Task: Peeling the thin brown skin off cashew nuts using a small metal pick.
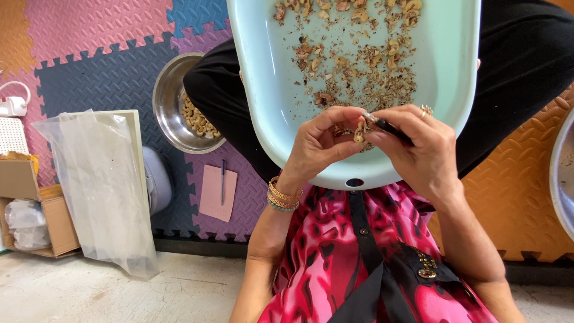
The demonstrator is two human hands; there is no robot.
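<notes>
Left of the grip, a steel bowl (179, 107) of pale nuts (197, 122) sits on the foam mats (95, 36). Below and left of the grip, a pink paper (214, 194) lies flat with a pen (223, 182) on it. Farther left, a clear plastic bag (98, 185) drapes over a pale board (136, 143), beside an open cardboard box (51, 221). At the far left edge are a white plug (13, 106) and cable. Far right of the grip, a metal rim (561, 173) shows on the orange mat (514, 203).
</notes>
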